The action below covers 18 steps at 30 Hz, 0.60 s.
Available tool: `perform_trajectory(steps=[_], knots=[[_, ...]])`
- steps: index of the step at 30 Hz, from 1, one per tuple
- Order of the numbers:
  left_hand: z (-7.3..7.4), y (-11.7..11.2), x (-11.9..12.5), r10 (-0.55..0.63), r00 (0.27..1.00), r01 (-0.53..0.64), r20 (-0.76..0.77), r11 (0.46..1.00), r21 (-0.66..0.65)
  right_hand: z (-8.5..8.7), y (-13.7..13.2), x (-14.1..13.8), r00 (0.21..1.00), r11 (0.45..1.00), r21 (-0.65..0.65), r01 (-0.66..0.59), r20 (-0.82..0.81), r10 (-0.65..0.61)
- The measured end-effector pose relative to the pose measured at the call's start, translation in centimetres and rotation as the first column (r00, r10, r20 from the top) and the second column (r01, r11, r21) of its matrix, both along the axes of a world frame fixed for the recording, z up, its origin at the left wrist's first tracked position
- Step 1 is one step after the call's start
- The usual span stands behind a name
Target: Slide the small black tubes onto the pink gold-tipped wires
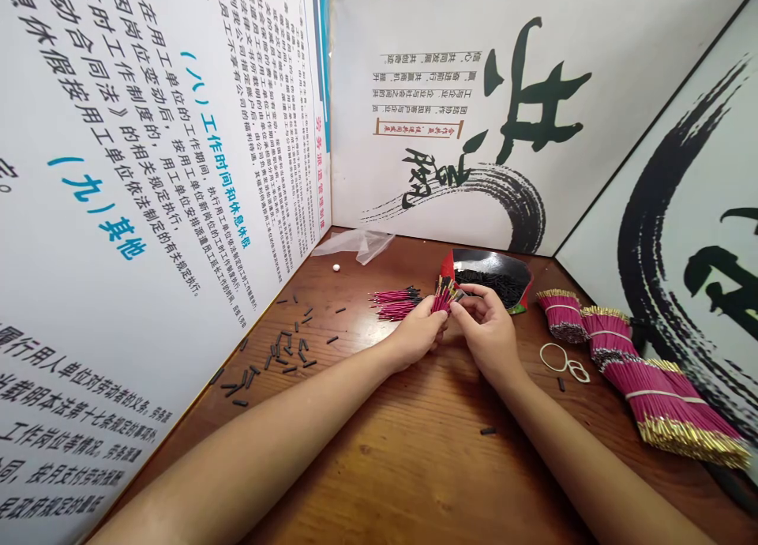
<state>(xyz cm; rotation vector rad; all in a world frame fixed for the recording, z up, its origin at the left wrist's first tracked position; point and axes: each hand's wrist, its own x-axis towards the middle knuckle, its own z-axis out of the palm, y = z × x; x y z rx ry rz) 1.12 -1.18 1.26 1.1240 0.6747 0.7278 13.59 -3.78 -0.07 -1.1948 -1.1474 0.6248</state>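
My left hand (418,332) is closed around a small bunch of pink wires (443,295) that stands up from its fingers. My right hand (485,324) pinches at the tips of that same bunch, fingers pressed together; whether it holds a small black tube there I cannot tell. Just left of the hands lies a loose pile of pink wires with black ends (395,302). Behind the hands sits a dark tray of black tubes (494,279).
Several banded bundles of pink wires with gold tips (645,371) lie at the right, with white rubber bands (562,361) beside them. Short black tubes (284,354) are scattered at the left on the wooden table (414,450). A clear plastic bag (358,243) lies at the back. Printed boards wall in three sides.
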Motion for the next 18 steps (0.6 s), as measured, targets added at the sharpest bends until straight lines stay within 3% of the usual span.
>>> perform_trajectory(steps=[18], knots=[[-0.35, 0.03, -0.01, -0.001, 0.998, 0.004, -0.064, 0.999, 0.041, -0.22, 0.23, 0.24, 1.000, 1.000, 0.013, -0.022, 0.005, 0.022]])
